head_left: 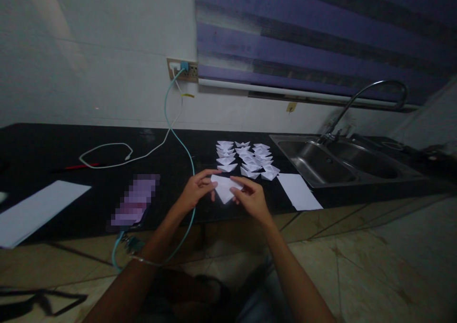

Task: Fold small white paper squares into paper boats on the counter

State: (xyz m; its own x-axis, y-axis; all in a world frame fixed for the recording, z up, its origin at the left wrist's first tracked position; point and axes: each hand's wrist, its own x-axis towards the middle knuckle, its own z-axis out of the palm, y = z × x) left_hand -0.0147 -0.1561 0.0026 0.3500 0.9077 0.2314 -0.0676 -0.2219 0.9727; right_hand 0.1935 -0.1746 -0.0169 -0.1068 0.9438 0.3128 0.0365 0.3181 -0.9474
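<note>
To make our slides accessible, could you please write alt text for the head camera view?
A person's left hand and right hand hold a folded piece of white paper at a black countertop. Rows of small white paper boats sit just beyond, with flat white paper on the right beside a double-bowl sink.

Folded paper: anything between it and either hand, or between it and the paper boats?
Nothing visible. The left hand and right hand hold the folded paper directly, and the paper boats sit just beyond it. The teal cable runs to its left, outside that gap.
</note>
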